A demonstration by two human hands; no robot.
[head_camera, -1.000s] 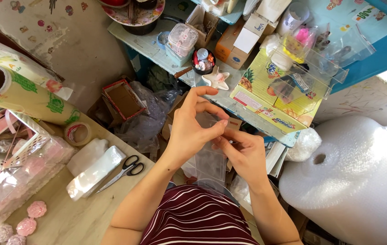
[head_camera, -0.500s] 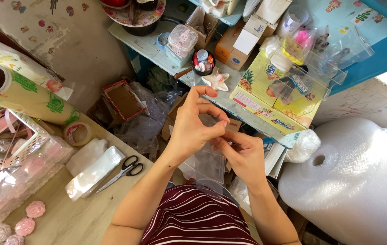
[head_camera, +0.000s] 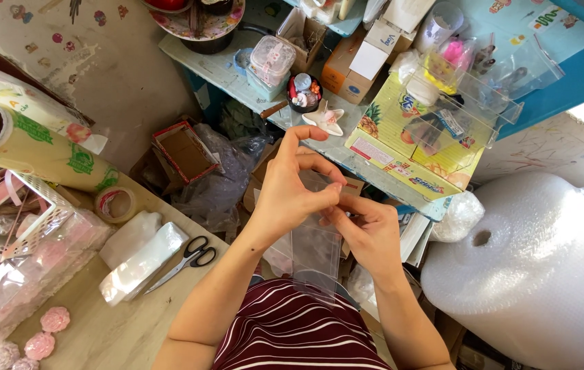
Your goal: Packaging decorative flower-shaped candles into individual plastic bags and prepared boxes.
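The left hand (head_camera: 290, 195) and right hand (head_camera: 369, 231) both pinch the top edge of a small clear plastic bag (head_camera: 315, 252), fingertips closed on its mouth, the bag hanging below them over the lap. This looks like opening or sealing the mouth; the next move calls for a steady grip along that edge. Scissors (head_camera: 189, 255) lie well left of the fingers.
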